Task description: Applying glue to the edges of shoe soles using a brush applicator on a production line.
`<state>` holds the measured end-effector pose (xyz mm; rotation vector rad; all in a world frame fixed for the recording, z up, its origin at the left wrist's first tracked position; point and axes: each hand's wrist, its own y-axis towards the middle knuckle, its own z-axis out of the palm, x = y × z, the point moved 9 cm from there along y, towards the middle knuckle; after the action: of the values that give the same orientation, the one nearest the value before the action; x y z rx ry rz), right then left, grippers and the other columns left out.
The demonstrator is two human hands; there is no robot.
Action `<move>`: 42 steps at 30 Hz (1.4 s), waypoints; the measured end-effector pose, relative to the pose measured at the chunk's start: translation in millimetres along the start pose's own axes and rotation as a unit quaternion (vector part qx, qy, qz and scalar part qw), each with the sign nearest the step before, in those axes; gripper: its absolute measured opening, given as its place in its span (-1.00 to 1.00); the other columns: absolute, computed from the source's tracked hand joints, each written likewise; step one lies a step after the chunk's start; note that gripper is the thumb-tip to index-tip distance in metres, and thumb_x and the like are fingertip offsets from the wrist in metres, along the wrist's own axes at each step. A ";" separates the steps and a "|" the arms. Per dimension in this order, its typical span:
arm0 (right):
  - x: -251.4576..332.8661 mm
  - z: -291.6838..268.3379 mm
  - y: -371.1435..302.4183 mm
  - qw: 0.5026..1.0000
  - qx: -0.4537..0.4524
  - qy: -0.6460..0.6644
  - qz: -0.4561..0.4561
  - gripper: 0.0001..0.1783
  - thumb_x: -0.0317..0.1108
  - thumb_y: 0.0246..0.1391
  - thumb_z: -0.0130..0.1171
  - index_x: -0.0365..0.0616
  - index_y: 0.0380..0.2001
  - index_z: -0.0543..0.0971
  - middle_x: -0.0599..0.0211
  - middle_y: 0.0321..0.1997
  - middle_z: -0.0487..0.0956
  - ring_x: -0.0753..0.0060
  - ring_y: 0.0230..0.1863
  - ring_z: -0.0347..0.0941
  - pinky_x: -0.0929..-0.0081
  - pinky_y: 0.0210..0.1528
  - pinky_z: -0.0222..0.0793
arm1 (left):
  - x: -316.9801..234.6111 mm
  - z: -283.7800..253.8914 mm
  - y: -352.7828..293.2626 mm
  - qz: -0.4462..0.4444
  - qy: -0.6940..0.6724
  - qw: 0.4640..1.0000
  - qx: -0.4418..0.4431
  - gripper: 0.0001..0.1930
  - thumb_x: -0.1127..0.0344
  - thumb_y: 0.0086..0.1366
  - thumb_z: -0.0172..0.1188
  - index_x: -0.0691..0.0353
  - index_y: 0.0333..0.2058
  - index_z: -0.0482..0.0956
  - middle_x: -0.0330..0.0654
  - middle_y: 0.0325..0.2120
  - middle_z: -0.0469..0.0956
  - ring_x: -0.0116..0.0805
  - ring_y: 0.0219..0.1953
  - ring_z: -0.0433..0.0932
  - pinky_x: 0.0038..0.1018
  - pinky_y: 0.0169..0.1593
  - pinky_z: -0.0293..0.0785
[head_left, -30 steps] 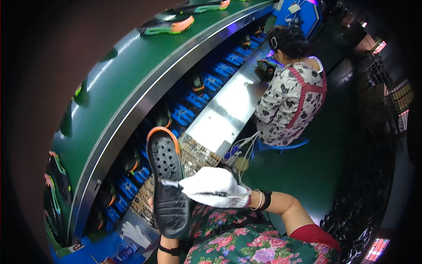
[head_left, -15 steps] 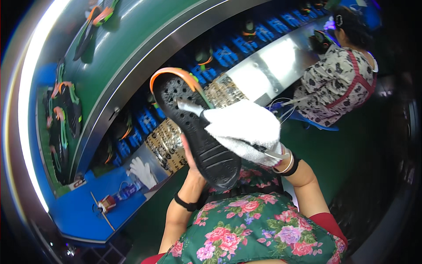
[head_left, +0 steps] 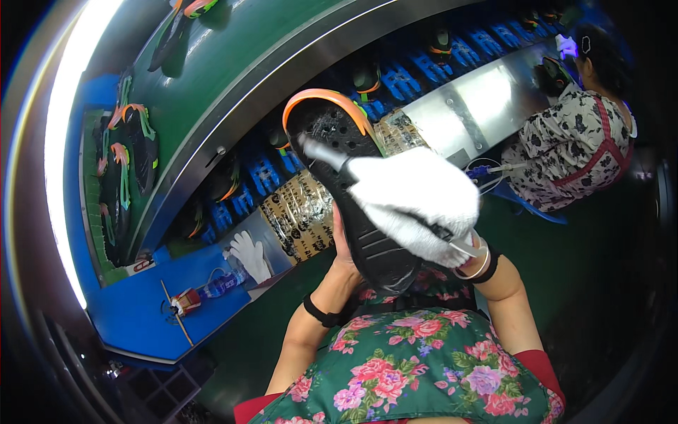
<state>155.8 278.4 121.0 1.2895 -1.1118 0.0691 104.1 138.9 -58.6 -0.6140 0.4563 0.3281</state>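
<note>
A black shoe sole [head_left: 378,247] with an orange-and-green band round its far end is held up in front of my body. Bare fingers of my left hand [head_left: 342,244] grip its left edge from below; part of that hand is hidden behind it. My right hand [head_left: 424,205], in a white knitted glove, is closed round a brush [head_left: 328,153]. The brush's pale tip, smeared by motion, lies over the perforated far end of the sole, which looks wet and shiny. The glove covers most of the sole's right side.
A blue table [head_left: 141,318] at left holds a white glove [head_left: 248,256], a plastic bottle [head_left: 224,284] and a small red pot [head_left: 186,302] with a stick across it. Behind runs a line with blue racks [head_left: 265,177]. More soles [head_left: 145,152] lie at far left. A co-worker [head_left: 572,141] sits at right.
The brush has swept toward the left edge of the sole's far end, where the holes now look glossier. The whole view has shifted slightly; my left hand keeps its hold.
</note>
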 end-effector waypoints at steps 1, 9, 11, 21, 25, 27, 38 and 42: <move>-1.4 1.4 1.3 0.998 0.036 -0.042 0.009 -0.57 -0.49 -0.01 0.37 -0.15 0.01 0.71 0.17 0.03 0.72 0.13 -0.04 0.66 0.27 -0.03 0.57 | 1.8 12.9 -0.5 -0.019 -0.292 0.940 0.174 0.01 -0.55 0.35 -0.16 0.14 0.49 0.07 0.07 0.40 0.27 0.07 0.39 0.33 0.06 0.45 0.24; -6.4 5.5 -11.7 0.997 0.026 -0.020 0.064 -0.70 -0.53 -0.06 0.43 -0.13 -0.17 0.77 0.22 -0.14 0.76 0.14 -0.19 0.69 0.31 -0.11 0.57 | 8.8 0.9 7.5 -0.035 -0.248 0.952 0.178 -0.11 -0.48 0.42 -0.17 0.13 0.43 0.25 0.02 0.31 0.42 -0.02 0.32 0.44 -0.01 0.39 0.37; -1.2 0.4 -10.0 0.994 0.033 -0.103 0.021 -0.65 -0.55 -0.04 0.40 -0.13 -0.11 0.75 0.19 -0.07 0.74 0.15 -0.12 0.68 0.31 -0.08 0.57 | 2.1 -5.4 11.3 0.013 -0.147 0.980 0.137 -0.12 -0.47 0.43 -0.19 0.13 0.42 0.25 0.00 0.31 0.42 -0.05 0.32 0.45 -0.03 0.39 0.38; -16.6 13.5 -20.5 0.999 0.026 0.006 0.045 -0.75 -0.46 0.08 0.32 -0.13 -0.14 0.76 0.17 -0.03 0.74 0.14 -0.06 0.68 0.32 -0.02 0.56 | -26.7 13.3 18.7 0.062 -0.193 0.968 0.151 0.01 -0.57 0.35 -0.19 0.14 0.48 0.10 0.07 0.40 0.27 0.02 0.41 0.30 -0.02 0.48 0.19; 4.8 28.7 -32.3 0.998 0.050 -0.042 0.017 -0.67 -0.51 0.03 0.32 -0.11 -0.08 0.75 0.17 0.02 0.72 0.14 -0.05 0.67 0.30 -0.01 0.57 | -25.7 16.2 27.2 0.085 -0.001 0.992 0.092 0.04 -0.62 0.33 -0.27 0.11 0.49 0.06 0.10 0.42 0.21 0.15 0.36 0.36 0.09 0.40 0.32; 0.5 26.6 -35.4 0.997 0.039 0.027 0.055 -0.71 -0.47 0.02 0.38 -0.11 -0.13 0.76 0.19 -0.04 0.74 0.18 -0.06 0.68 0.29 0.00 0.57 | -15.9 9.9 28.9 0.111 -0.034 0.982 0.146 0.03 -0.61 0.32 -0.22 0.11 0.48 0.08 0.06 0.40 0.25 0.14 0.31 0.41 0.11 0.34 0.40; 0.0 23.9 -45.1 0.993 0.056 0.105 0.024 -0.69 -0.46 0.09 0.34 -0.10 -0.05 0.73 0.22 0.03 0.71 0.22 -0.01 0.66 0.31 0.00 0.60 | -31.1 39.4 38.8 0.051 -0.208 0.948 0.236 0.07 -0.61 0.25 -0.06 0.16 0.44 0.13 0.06 0.34 0.32 0.28 0.27 0.40 0.30 0.29 0.37; -20.2 18.0 -62.6 0.997 0.033 0.021 0.062 -0.65 -0.46 0.12 0.31 -0.09 0.00 0.71 0.20 0.02 0.72 0.19 -0.02 0.66 0.30 0.04 0.60 | -34.0 37.1 36.4 0.054 -0.166 0.971 0.163 0.05 -0.61 0.24 -0.03 0.10 0.44 0.14 0.21 0.23 0.43 0.26 0.26 0.42 0.27 0.23 0.47</move>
<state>171.9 252.9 59.8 1.2713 -1.1617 0.2259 71.3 184.5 -32.0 -0.2075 0.2130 0.4395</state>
